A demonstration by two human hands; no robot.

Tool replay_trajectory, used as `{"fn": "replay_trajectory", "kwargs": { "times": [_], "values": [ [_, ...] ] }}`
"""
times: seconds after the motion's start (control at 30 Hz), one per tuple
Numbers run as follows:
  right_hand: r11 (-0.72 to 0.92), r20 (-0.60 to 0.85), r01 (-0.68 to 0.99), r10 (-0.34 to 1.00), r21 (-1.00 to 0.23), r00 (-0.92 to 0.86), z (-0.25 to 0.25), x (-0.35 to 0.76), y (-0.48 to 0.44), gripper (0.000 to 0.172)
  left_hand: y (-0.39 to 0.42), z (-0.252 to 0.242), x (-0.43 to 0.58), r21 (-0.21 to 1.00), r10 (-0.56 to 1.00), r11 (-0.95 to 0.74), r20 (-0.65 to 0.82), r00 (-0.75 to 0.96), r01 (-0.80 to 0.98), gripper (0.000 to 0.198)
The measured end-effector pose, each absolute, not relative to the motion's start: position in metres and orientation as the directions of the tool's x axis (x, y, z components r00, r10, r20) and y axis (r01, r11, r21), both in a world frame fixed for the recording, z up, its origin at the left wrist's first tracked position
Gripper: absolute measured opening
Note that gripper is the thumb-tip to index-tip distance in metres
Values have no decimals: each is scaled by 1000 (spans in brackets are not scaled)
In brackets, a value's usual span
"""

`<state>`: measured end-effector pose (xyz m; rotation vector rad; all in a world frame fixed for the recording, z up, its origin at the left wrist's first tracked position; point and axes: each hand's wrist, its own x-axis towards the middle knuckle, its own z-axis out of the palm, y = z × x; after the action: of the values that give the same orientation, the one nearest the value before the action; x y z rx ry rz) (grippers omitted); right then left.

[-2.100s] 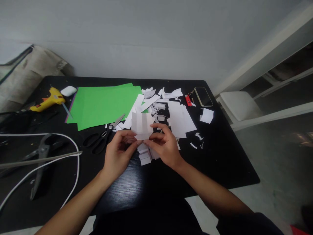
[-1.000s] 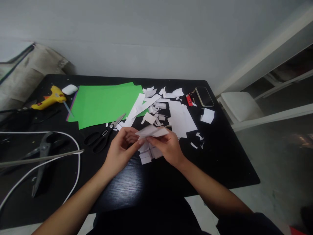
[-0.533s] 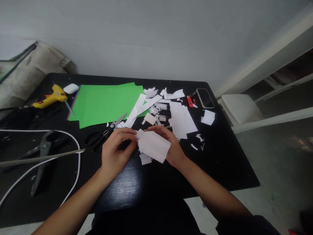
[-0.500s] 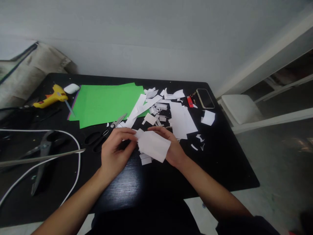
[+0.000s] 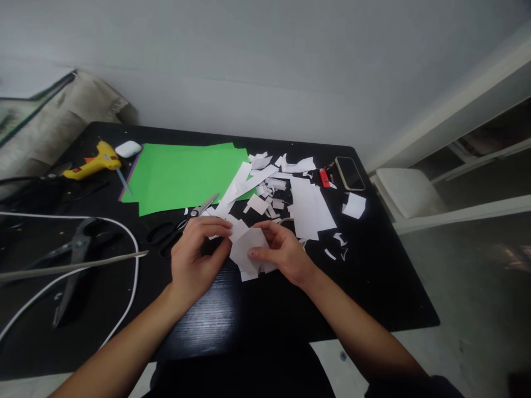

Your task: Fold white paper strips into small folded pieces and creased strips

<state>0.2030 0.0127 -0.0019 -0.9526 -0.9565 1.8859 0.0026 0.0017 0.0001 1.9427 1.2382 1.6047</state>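
A folded piece of white paper [image 5: 248, 246] is held between both hands just above the black table [image 5: 373, 276]. My left hand [image 5: 194, 257] pinches its left edge with curled fingers. My right hand [image 5: 284, 254] grips its right side, thumb pressed on the front. More cut white strips [image 5: 249, 273] lie on the table right under the paper. Black-handled scissors [image 5: 180, 226] rest just left of my left hand.
Green paper sheets [image 5: 185, 174] and several white scraps [image 5: 307, 204] cover the table's far middle. A phone [image 5: 349, 172] and a small red item [image 5: 322, 177] lie far right. A yellow glue gun [image 5: 93, 163], white case [image 5: 128, 148], pliers [image 5: 72, 251] and white cable [image 5: 124, 237] sit at left.
The paper was held up flat, then tipped over and turned toward me; it is now more folded and smaller between my hands. The view has drifted slightly.
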Motion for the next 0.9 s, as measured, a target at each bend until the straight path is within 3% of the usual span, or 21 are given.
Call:
{"fn": "replay_trajectory", "kwargs": {
  "times": [0.1, 0.2, 0.3, 0.4, 0.7, 0.8, 0.9],
  "values": [
    [-394, -256, -304, 877, -867, -406, -2, 204, 14, 41, 4, -4, 4, 754, 793, -520, 601, -102, 401, 29],
    [-393, -252, -316, 879, -864, -404, -2, 204, 14, 41, 6, -6, 6, 865, 855, -436, 484, -185, 249, 43],
    [-391, -255, -334, 888, -858, -384, -4, 204, 14, 42, 5, -4, 8, 943, 933, -333, 333, -139, 22, 39],
    [-365, -245, -320, 901, -874, -359, -3, 204, 14, 44, 2, 0, 8, 950, 957, -292, 290, -33, -109, 38],
    [-117, -41, -208, 940, -971, -339, 6, 205, 6, 43, 2, 12, 11, 976, 974, -212, 206, -95, -59, 19],
    [86, 108, -85, 946, -993, -307, 7, 207, 5, 33, 3, 10, 7, 984, 984, -170, 172, -38, 56, 3],
    [248, 231, 28, 934, -968, -272, 6, 210, 7, 16, 4, 5, 2, 995, 996, -81, 78, 51, 58, 14]
  ]
}}
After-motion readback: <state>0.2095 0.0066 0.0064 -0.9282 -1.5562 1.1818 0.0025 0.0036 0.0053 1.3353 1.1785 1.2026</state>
